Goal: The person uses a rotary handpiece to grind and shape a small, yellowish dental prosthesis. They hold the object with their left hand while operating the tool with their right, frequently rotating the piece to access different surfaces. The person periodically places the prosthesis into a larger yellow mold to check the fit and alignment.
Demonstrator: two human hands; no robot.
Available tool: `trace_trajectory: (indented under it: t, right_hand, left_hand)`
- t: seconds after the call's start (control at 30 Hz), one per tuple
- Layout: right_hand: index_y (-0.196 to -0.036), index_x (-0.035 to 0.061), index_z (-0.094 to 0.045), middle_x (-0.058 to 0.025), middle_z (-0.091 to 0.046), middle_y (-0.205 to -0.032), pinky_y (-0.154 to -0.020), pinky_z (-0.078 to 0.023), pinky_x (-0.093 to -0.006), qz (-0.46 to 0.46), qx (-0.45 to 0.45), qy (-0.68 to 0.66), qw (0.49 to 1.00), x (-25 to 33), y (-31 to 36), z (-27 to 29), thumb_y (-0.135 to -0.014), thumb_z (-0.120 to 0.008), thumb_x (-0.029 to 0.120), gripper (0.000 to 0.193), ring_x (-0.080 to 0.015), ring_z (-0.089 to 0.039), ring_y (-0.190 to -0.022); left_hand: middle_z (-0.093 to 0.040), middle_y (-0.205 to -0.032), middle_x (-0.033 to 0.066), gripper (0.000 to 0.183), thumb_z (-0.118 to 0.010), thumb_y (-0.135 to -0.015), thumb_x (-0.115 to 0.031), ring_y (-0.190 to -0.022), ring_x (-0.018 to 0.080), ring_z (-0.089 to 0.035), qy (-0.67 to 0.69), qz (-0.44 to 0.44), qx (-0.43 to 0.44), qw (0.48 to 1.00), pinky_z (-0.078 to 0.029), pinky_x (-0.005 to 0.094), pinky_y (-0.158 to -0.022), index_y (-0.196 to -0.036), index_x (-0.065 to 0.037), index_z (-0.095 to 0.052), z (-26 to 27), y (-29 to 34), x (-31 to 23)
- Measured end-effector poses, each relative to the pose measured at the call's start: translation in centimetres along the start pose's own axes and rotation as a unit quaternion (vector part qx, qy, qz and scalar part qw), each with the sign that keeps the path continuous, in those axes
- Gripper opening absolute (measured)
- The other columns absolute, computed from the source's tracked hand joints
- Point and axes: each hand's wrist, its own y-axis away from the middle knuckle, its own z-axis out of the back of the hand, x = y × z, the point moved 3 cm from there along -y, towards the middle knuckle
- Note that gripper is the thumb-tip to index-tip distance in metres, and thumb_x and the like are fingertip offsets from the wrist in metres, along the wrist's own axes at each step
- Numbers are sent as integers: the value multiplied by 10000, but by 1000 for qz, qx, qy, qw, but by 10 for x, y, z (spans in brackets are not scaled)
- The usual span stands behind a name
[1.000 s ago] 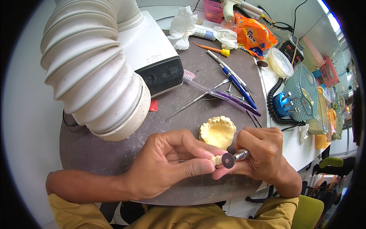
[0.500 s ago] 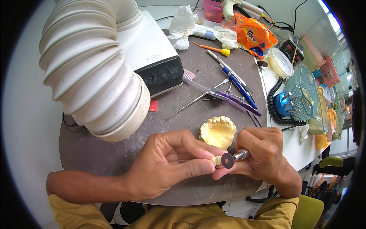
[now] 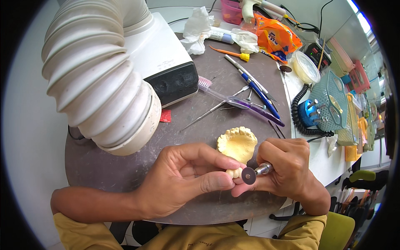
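Between the thumb and fingers of my left hand (image 3: 187,177) is a small cream dental bridge (image 3: 234,172) of joined teeth. My right hand (image 3: 287,166) is wrapped round a metal rotary handpiece (image 3: 263,168), its grip mostly hidden by the fingers. On its tip a dark round cutting disc (image 3: 248,176) stands right beside the bridge's right end; whether they touch I cannot tell. Just beyond both hands a yellow plaster dental cast (image 3: 237,142) of an arch lies on the dark work board (image 3: 187,135).
A ribbed white suction hose (image 3: 96,79) and white box (image 3: 162,54) fill the left. Beyond the cast lie a purple toothbrush (image 3: 250,106), a blue pen-like tool (image 3: 262,96) and metal probes. At right stand a blue bur holder (image 3: 307,114) and a teal basket (image 3: 329,100).
My left fingers have shifted slightly left and turned the bridge, so more of its teeth show beside the disc. The right hand and handpiece stay nearly in place.
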Motion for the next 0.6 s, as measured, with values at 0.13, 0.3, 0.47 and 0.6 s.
trace_trajectory:
  t: [0.13,0.3,0.47,0.6]
  right_hand:
    - [-585,94,-461,-12,-435,-490,-360,-360,-297,-1,1,-1,1000,0,0,0,-599,-829,596,623,-172,-446,-363]
    - [-585,94,-466,-12,-438,-488,-360,-364,-298,-2,6,2,1000,0,0,-1,-602,-824,602,622,-170,-453,-363]
    - [-590,92,-477,-11,-443,-488,-360,-368,-300,-2,9,3,1000,1,0,-1,-605,-820,607,619,-168,-463,-365]
    - [-597,91,-484,-11,-446,-489,-360,-372,-299,-2,11,2,1000,1,-1,-1,-605,-820,607,616,-169,-470,-367]
  left_hand:
    - [-643,-1145,229,185,-681,-882,-13,-1037,229,-666,4,-2,0,1000,-579,332,-906,-1057,8,-625,-1,0,0]
    - [-643,-1144,231,178,-680,-882,-13,-1042,234,-665,13,-10,10,1000,-576,339,-914,-1052,7,-629,-1,0,1]
    - [-643,-1144,232,176,-679,-882,-10,-1044,239,-665,10,-10,11,1000,-575,344,-917,-1051,7,-634,0,0,0]
    - [-644,-1143,232,173,-678,-881,-7,-1046,241,-664,12,-16,15,1000,-574,345,-918,-1049,6,-638,0,-1,1]
